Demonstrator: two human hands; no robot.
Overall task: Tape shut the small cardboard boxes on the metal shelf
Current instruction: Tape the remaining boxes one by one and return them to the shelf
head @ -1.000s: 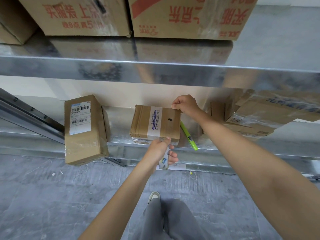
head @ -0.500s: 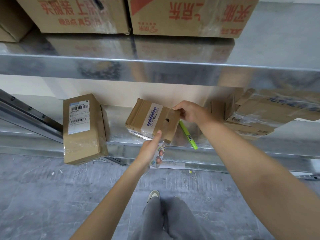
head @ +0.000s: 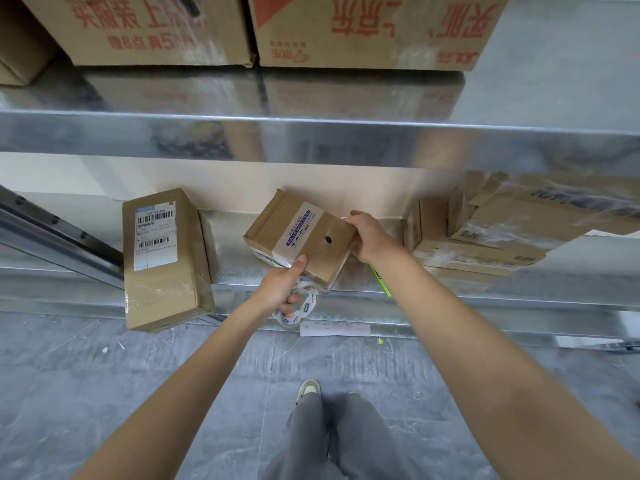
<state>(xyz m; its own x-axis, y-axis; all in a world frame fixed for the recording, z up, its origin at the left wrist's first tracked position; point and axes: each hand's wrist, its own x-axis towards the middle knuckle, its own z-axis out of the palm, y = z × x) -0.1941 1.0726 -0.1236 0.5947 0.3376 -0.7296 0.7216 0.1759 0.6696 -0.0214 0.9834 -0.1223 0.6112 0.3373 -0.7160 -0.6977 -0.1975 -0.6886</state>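
I have the box (head: pixel 300 241) between both hands, tipped up on the lower shelf (head: pixel 450 289) with its long axis running from far-left down to near-right. My right hand (head: pixel 369 237) grips the box's right end, fingers curled round the edge by the clear tape strip there. My left hand (head: pixel 282 285) sits just below the near edge, thumb pressed up against the cardboard while the other fingers curl through the tape roll (head: pixel 300 306), which hangs beneath the box. So both hands are closed: the right on the box, the left on the roll. The roll lies directly under the near-right corner, and I judge the left hand is the nearer one to carry tape round that end. A green pen (head: pixel 381 284) lies on the shelf just under my right wrist. Another box (head: pixel 162 261) stands well to the left.
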